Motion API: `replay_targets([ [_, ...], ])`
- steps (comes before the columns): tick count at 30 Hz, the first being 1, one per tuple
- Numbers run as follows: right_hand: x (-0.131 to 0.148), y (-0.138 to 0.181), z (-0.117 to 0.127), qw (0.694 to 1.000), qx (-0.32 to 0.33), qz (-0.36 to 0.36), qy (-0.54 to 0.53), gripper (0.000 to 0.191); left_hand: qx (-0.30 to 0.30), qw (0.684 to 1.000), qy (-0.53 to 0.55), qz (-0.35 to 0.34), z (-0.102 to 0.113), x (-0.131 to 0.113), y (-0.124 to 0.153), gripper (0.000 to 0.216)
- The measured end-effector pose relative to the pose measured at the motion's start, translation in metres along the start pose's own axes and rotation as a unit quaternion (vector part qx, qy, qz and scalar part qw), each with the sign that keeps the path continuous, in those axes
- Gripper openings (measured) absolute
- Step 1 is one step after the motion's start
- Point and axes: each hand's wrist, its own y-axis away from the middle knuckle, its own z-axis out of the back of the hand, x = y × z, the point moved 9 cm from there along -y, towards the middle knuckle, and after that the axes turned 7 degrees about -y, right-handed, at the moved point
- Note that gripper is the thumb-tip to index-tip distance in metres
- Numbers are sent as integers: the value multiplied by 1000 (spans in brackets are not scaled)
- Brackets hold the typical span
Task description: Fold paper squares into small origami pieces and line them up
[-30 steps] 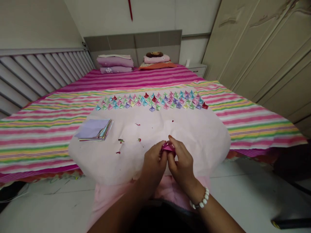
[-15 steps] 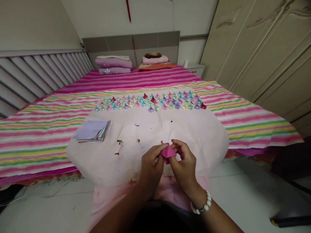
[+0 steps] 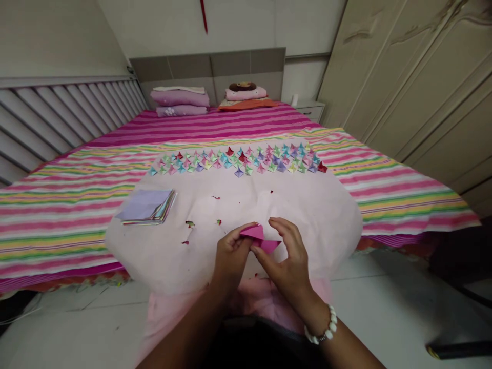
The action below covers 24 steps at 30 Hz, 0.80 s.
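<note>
The left hand (image 3: 230, 253) and right hand (image 3: 289, 259) cover the near part of the pink folded paper (image 3: 259, 238), so its full shape cannot be told, nor how the fingers meet beneath it. Both forearms run off the bottom edge. The small folded pieces (image 3: 238, 161) in the far rows are too small to make out their form. The scraps (image 3: 190, 224) on the pale sheet (image 3: 315, 210) are too tiny to identify. The bed (image 3: 403, 195) is cut off at the left edge.
</note>
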Motion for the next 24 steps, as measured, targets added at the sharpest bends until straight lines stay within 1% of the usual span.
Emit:
replay_targets([
  [2, 1, 0, 3, 1000, -7, 4, 3, 43, 1, 1000, 14, 15, 1, 2, -1, 27],
  [6, 7, 2, 17, 995, -77, 20, 54, 43, -3, 1000, 23, 21, 3, 3, -1, 29],
  [8, 8, 3, 20, 993, -96, 19, 70, 37, -9, 1000, 22, 16, 4, 3, 0, 28],
  [10, 4, 5, 17, 995, -85, -6, 59, 28, -17, 1000, 15, 5, 4, 2, 1, 27],
  [12, -2, 8, 12, 996, -65, -47, 27, 22, -26, 1000, 5, -14, 4, -1, 3, 26],
  [14, -7, 12, 8, 995, -61, -82, -3, 17, -33, 999, -11, -36, 4, -5, 5, 26],
  [16, -9, 14, 6, 994, -64, -91, -18, 12, -28, 997, -35, -62, 2, -9, 8, 27],
  [18, -8, 13, 5, 994, -64, -85, -16, 14, -17, 994, -59, -87, 0, -11, 10, 30],
  [20, -9, 11, 4, 996, -59, -73, -8, 21, -8, 991, -79, -105, 0, -12, 12, 32],
  [22, -10, 9, 3, 997, -55, -62, 0, 27, -3, 989, -94, -115, 0, -10, 13, 33],
  [24, -12, 7, 2, 997, -50, -55, 1, 29, 6, 987, -105, -121, 0, -8, 13, 33],
])
